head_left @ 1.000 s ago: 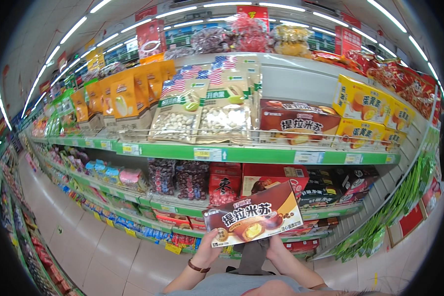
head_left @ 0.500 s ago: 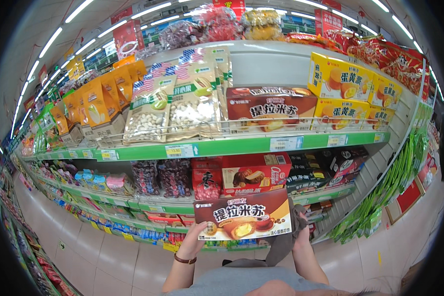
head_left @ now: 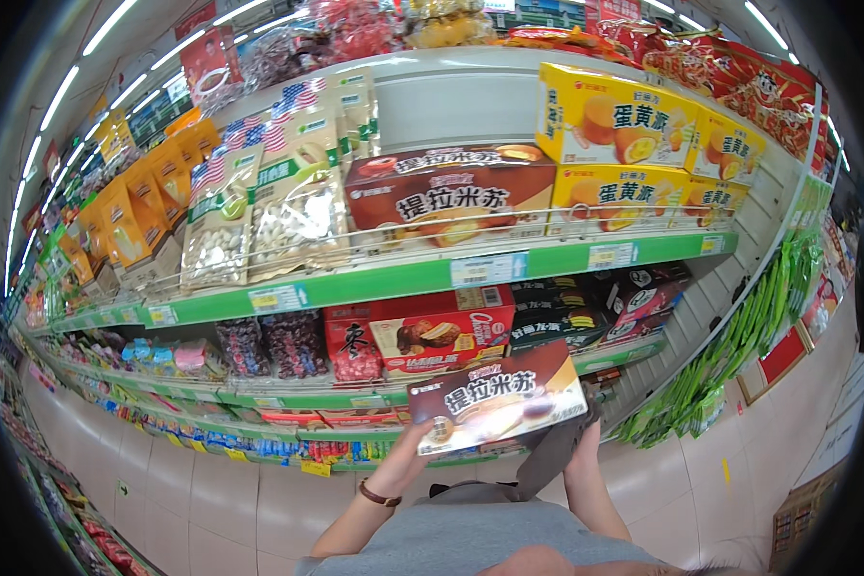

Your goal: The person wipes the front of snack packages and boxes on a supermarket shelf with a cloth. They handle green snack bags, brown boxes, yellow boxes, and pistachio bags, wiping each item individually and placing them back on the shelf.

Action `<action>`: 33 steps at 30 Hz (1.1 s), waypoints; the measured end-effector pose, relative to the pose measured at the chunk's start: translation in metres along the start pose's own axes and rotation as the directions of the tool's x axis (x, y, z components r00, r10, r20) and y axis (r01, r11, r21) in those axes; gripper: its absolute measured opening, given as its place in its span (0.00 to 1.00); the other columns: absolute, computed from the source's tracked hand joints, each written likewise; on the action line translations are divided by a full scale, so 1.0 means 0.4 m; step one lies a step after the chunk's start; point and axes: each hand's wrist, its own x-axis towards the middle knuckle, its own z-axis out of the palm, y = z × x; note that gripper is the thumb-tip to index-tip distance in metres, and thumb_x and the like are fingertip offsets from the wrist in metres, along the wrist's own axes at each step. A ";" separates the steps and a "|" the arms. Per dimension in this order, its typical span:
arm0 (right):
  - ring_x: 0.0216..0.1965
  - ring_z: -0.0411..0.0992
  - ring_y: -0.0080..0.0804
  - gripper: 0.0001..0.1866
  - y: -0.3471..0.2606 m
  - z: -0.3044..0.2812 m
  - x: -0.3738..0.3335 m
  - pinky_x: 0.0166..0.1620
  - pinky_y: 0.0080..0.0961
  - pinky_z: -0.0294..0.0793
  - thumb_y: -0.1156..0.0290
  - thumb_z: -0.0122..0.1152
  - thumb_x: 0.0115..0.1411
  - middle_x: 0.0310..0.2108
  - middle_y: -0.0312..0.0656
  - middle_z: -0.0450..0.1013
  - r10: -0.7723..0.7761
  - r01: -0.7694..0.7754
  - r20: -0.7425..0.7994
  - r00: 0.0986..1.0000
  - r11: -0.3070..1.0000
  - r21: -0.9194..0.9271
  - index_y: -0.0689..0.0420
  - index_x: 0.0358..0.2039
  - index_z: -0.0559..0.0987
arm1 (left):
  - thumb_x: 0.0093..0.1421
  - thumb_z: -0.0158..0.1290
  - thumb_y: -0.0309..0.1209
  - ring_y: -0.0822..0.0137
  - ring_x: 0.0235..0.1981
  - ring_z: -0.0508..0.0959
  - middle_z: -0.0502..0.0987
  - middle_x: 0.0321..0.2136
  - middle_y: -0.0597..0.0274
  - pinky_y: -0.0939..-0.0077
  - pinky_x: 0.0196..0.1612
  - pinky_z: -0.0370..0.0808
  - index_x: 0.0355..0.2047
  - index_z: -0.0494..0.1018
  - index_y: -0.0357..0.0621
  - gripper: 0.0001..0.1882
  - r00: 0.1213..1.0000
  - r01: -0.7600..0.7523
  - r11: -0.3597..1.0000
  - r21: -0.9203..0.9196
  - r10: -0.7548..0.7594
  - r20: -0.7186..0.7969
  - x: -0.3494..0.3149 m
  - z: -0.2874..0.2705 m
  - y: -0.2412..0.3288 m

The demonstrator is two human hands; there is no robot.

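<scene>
What moved: over the past 0.5 s, my brown-and-white box [head_left: 497, 398] has gone from nearly level to right end raised, and lines up farther right against the shelf.
Box: in front of me, between my 2 hands, its lower left corner in my left hand [head_left: 401, 461], its right end just above my right hand [head_left: 586, 449].
Room: tiled floor [head_left: 235, 504] shows either side of my forearms; the box's upper edge overlaps the red box [head_left: 442, 336] in my view, and I cannot tell the gap.
Left hand: grasping the box, thumb towards its front face, fingers hidden behind.
Right hand: closed round a dark grey cloth [head_left: 545, 466] that hangs below the box; whether it also touches the box, I cannot tell.
Upper shelf: green front edge [head_left: 384, 283] with a wire rail, then brown boxes [head_left: 451, 197] beside yellow boxes [head_left: 624, 130] stacked 2 high.
Back: a grey panel [head_left: 451, 106] rises above the brown boxes.
</scene>
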 end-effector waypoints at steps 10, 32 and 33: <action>0.52 0.70 0.40 0.24 -0.149 -0.045 0.009 0.57 0.40 0.68 0.52 0.49 0.65 0.52 0.42 0.72 0.059 -0.064 -0.120 0.991 0.997 -0.033 0.54 0.54 0.72 | 0.66 0.47 0.38 0.65 0.58 0.68 0.68 0.57 0.58 0.68 0.64 0.62 0.59 0.61 0.42 0.23 0.894 0.408 0.826 -0.389 -0.276 0.353 0.176 0.249 -0.134; 0.54 0.68 0.44 0.24 -0.153 -0.032 0.025 0.57 0.43 0.68 0.56 0.44 0.67 0.55 0.48 0.69 0.160 -0.160 0.000 0.987 0.984 -0.073 0.58 0.57 0.68 | 0.60 0.49 0.17 0.69 0.46 0.74 0.72 0.45 0.59 0.76 0.48 0.71 0.47 0.68 0.39 0.14 0.467 -0.857 0.338 0.389 0.828 0.309 0.225 0.331 0.250; 0.54 0.69 0.44 0.24 -0.153 -0.035 0.034 0.57 0.43 0.68 0.56 0.45 0.67 0.54 0.48 0.69 0.183 -0.182 0.008 0.983 0.980 -0.078 0.58 0.56 0.69 | 0.57 0.51 0.15 0.67 0.48 0.72 0.70 0.47 0.57 0.73 0.51 0.69 0.49 0.65 0.39 0.19 0.443 -0.838 0.353 0.415 0.885 0.143 0.209 0.331 0.316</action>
